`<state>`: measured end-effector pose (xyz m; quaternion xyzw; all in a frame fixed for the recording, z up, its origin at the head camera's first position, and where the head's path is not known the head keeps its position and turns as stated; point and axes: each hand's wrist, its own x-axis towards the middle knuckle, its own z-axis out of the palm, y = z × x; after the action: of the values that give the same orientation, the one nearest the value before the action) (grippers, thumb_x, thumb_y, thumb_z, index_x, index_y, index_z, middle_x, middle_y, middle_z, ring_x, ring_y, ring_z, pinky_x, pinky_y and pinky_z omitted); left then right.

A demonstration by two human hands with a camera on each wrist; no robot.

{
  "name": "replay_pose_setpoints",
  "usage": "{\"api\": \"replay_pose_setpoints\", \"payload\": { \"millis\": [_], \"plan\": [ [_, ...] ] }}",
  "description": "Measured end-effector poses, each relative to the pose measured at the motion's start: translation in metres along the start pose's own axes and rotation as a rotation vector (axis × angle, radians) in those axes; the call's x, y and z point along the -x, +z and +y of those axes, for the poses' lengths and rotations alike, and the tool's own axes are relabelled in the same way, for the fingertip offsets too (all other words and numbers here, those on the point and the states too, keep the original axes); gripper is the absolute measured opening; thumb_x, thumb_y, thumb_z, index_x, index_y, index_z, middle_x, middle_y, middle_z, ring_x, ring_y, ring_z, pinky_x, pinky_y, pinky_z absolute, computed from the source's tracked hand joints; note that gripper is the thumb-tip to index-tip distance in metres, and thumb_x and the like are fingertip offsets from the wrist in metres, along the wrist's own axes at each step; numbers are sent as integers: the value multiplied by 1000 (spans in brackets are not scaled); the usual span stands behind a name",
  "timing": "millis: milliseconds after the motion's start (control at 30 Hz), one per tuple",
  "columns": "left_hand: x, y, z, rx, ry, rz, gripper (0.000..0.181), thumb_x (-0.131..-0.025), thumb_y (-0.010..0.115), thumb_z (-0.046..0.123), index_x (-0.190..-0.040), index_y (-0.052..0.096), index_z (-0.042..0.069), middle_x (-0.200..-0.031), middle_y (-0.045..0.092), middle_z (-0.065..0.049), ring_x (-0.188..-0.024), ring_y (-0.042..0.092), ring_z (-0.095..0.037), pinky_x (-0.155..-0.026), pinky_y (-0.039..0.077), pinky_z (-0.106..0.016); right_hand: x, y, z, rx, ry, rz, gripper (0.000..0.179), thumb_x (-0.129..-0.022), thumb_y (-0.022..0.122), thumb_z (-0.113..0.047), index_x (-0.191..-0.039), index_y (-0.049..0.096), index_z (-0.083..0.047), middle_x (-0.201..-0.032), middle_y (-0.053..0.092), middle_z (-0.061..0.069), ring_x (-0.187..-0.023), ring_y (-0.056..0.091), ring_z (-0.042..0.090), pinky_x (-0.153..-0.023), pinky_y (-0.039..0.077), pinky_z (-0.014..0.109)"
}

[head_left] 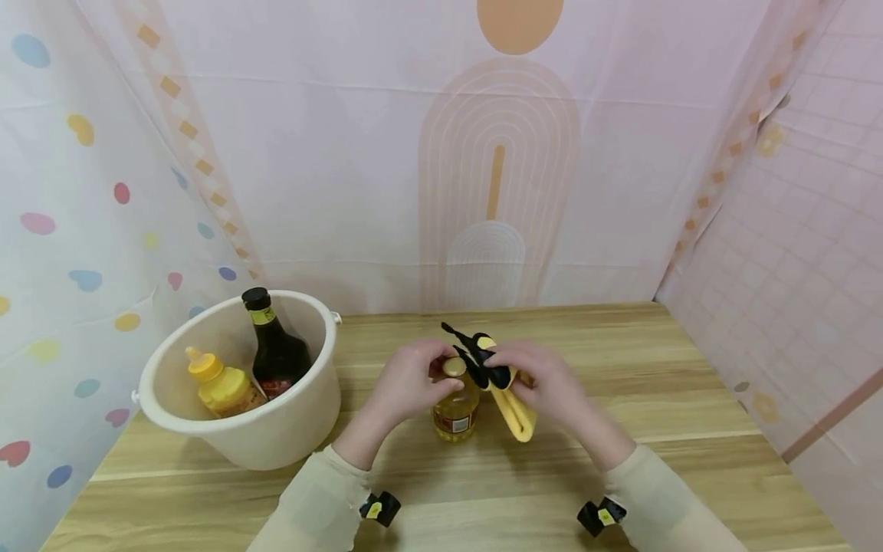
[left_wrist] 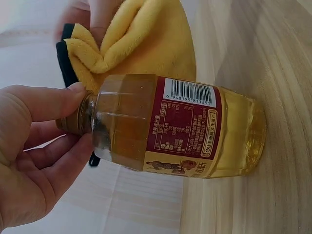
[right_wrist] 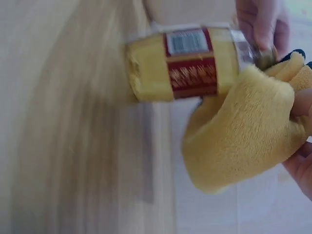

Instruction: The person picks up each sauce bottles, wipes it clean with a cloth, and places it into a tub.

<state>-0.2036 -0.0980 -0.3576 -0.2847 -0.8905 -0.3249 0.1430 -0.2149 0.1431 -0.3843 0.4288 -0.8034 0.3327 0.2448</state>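
Observation:
An oil bottle with a red label stands on the wooden table, its golden cap pinched between the thumb and fingers of my left hand. Golden liquid shows through its clear wall. My right hand grips a folded yellow cloth with black edging, just right of the bottle. In the left wrist view the cloth hangs behind the bottle's shoulder, and its plush surface shows. Black ends of the cloth overlap the area near the cap in the head view.
On the left stands a white bucket with a dark glass bottle and a yellow squeeze bottle leaning inside. Patterned curtains enclose the wooden table at the back and both sides.

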Motion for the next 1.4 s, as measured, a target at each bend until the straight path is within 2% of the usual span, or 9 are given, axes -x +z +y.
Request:
{"api": "replay_pose_setpoints", "payload": {
  "millis": [67, 133, 367, 500, 833, 1000, 1200, 1400],
  "plan": [
    [0, 1, -1, 1, 5, 0, 28, -74, 87, 11, -96, 70, 6, -86, 66, 0, -74, 60, -12, -67, 52, -26, 0, 5, -2, 21, -70, -15, 45, -72, 75, 15, -108, 70, -10, -115, 69, 12, -106, 65, 31, -85, 55, 41],
    [0, 2, -1, 1, 7, 0, 27, -74, 87, 11, -95, 70, 8, -86, 66, 1, -74, 60, -12, -67, 52, -26, 1, 10, -4, 15, -91, -34, 41, -72, 76, 13, -106, 69, -9, -116, 68, 13, -107, 65, 33, -88, 55, 43],
    [0, 1, 0, 22, -15, -5, 27, -75, 87, 11, -94, 70, 8, -85, 65, 1, -74, 60, -12, -67, 52, -27, 5, 20, -4, 4, -79, -59, 36, -71, 75, 15, -92, 66, -13, -114, 67, 13, -101, 67, 32, -76, 57, 36],
    [-1, 2, -1, 27, -11, -9, 26, -75, 87, 10, -95, 70, 8, -85, 65, 1, -74, 60, -12, -67, 52, -27, 10, 23, 1, -2, -71, -62, 38, -69, 70, 19, -91, 66, -12, -112, 66, 12, -99, 66, 30, -74, 57, 33],
    [-2, 1, 0, 3, -10, -16, 29, -75, 87, 11, -97, 70, 6, -85, 64, 0, -74, 59, -13, -67, 51, -28, 21, 26, 12, -28, -67, -96, 39, -66, 74, 20, -90, 65, -10, -107, 65, 12, -94, 66, 30, -70, 56, 31],
    [-2, -1, 1, -3, -16, -14, 29, -75, 87, 12, -97, 70, 6, -84, 64, 1, -73, 58, -12, -66, 51, -27, 20, 27, 13, 39, -83, -149, 41, -65, 72, 20, -90, 64, -11, -108, 64, 9, -92, 66, 25, -72, 57, 31],
    [-1, -1, 2, 1, -7, -19, 31, -76, 87, 12, -100, 70, 4, -87, 65, -1, -75, 58, -13, -67, 51, -26, 27, 35, 16, 162, -77, -271, 40, -65, 65, 19, -90, 66, -12, -100, 64, 2, -87, 64, 18, -70, 55, 27],
    [0, 1, 1, -1, -1, -11, 31, -76, 86, 12, -101, 70, 3, -88, 65, -2, -75, 59, -13, -67, 51, -27, 27, 37, 13, 250, -88, -339, 35, -68, 68, 17, -87, 68, -13, -94, 65, -1, -81, 63, 16, -69, 54, 27]
  ]
}}
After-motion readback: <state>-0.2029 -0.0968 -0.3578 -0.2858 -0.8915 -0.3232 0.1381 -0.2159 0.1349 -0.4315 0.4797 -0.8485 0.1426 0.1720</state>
